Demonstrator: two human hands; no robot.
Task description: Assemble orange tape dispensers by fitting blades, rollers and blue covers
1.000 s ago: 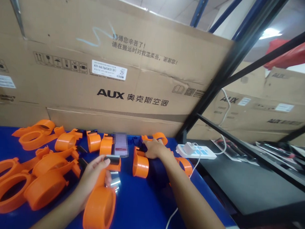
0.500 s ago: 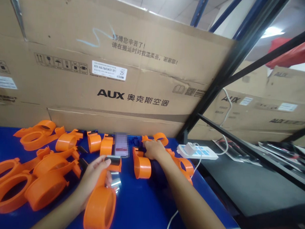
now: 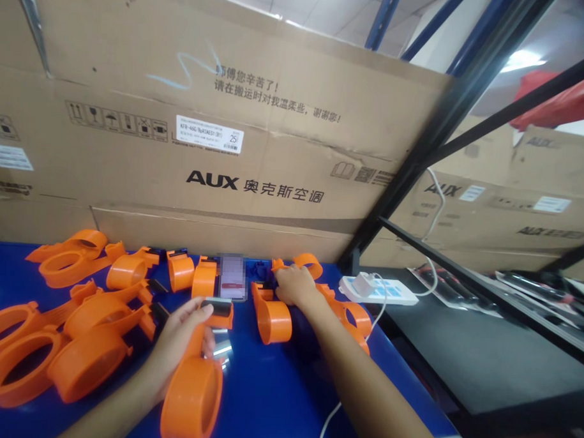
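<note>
My left hand (image 3: 192,324) is closed around the handle of an orange tape dispenser (image 3: 192,394), whose black-edged head points away and whose ring hangs toward me. My right hand (image 3: 294,286) reaches to the back of the blue table, fingers curled down; what they grip, if anything, is hidden. Beside its fingertips are small dark blue parts (image 3: 260,269) and another orange dispenser ring (image 3: 309,265). A separate orange tape dispenser (image 3: 274,320) lies just in front and left of the right hand. More orange dispensers (image 3: 355,317) lie to its right, partly behind the forearm.
Several orange tape dispensers (image 3: 90,359) crowd the left of the blue table (image 3: 266,397). A phone (image 3: 232,281) stands at the back middle. A white power strip (image 3: 378,290) with a cable sits at right, near a black rack post (image 3: 399,165). A large cardboard box (image 3: 130,175) walls the back.
The loose dispenser in front of my right hand has swung slightly, its ring a little to the right. The right hand has shifted barely; the left hand keeps its hold.
</note>
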